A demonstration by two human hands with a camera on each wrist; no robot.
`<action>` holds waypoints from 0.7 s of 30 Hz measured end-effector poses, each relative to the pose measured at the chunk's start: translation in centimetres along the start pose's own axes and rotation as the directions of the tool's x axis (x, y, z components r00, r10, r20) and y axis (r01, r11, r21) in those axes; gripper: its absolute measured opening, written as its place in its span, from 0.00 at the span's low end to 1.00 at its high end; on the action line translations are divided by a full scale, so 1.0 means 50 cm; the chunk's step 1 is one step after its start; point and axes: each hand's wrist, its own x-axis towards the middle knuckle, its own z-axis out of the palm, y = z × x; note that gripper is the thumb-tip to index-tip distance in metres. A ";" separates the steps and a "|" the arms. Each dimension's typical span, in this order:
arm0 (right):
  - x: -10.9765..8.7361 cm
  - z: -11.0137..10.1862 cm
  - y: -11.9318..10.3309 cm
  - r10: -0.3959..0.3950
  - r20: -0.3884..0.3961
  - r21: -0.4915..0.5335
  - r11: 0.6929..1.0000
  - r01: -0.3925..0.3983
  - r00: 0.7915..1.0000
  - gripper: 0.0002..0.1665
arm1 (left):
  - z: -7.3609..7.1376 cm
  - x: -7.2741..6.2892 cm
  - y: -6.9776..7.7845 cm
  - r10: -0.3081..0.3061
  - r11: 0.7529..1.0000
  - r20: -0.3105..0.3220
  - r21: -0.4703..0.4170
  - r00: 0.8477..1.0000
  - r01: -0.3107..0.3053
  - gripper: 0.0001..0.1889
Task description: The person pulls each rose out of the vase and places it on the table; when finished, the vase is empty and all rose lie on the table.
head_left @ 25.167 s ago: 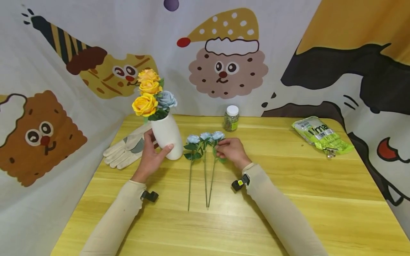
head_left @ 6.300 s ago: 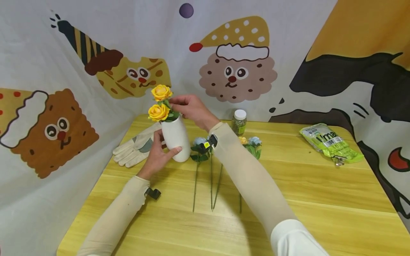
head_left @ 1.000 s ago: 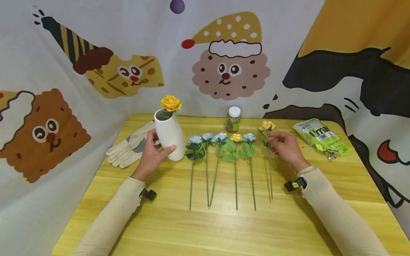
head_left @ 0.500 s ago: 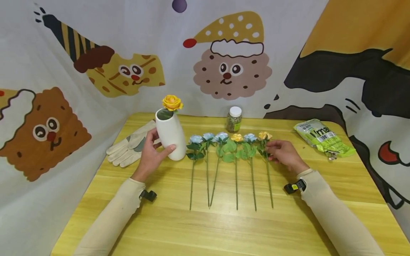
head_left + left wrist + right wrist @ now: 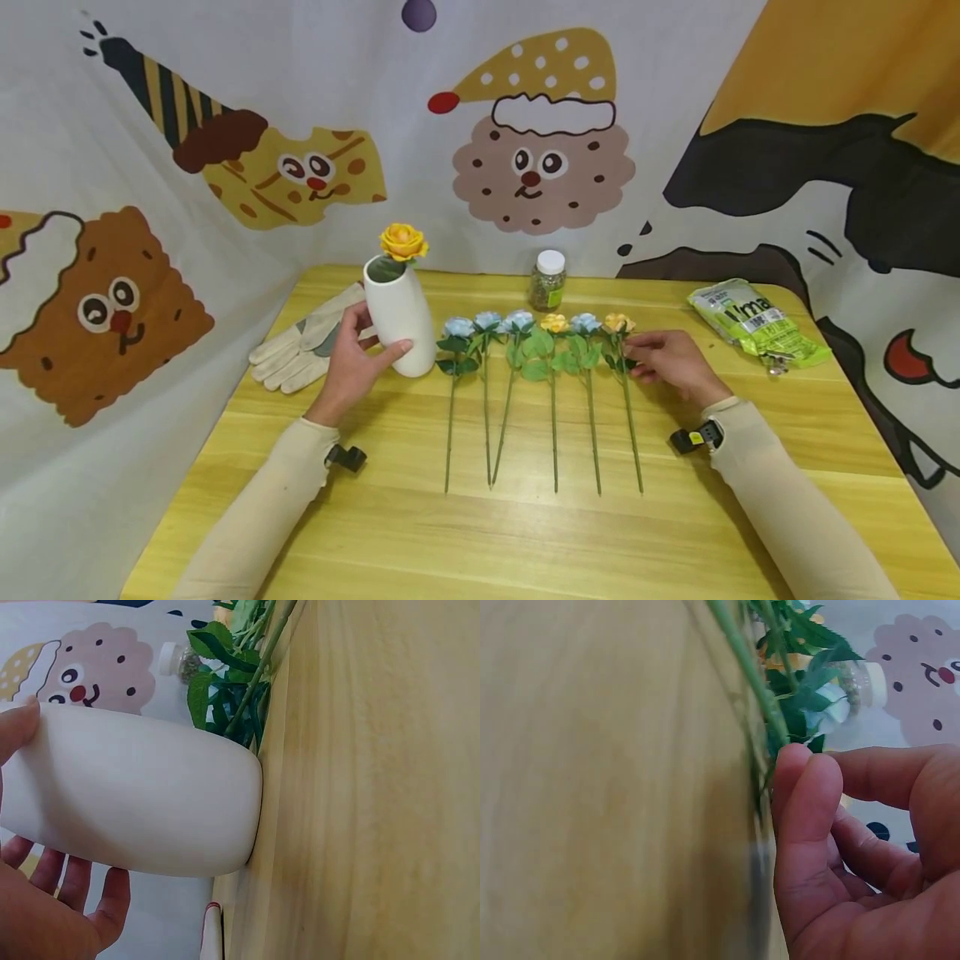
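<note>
My left hand (image 5: 352,362) grips a white vase (image 5: 401,321), its thumb across the front and fingers round the far side; the vase's base meets the table in the left wrist view. One yellow rose (image 5: 403,242) leans in the vase's mouth. To the right, my right hand (image 5: 671,362) pinches the stem of a paler yellow rose (image 5: 618,322) just under its bloom, thumb against fingertip in the right wrist view. Beside it lie another yellow rose (image 5: 555,322) and several blue roses (image 5: 517,321), in a row with stems toward me.
A pale work glove (image 5: 296,350) lies left of the vase. Behind the roses stands a small jar (image 5: 549,282) with a white lid. A green and silver packet (image 5: 753,321) lies at the right on the wooden table (image 5: 525,542). A printed cloth hangs behind.
My right hand has moved the pale yellow rose down and slightly left, into line with the others on the table. The left hand and vase have stayed nearly still over the last second.
</note>
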 end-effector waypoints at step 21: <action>-0.026 0.011 -0.117 -0.199 -0.100 -0.073 0.979 0.192 0.975 0.26 | -0.001 0.006 0.005 -0.023 1.000 0.011 0.021 1.000 0.023 0.46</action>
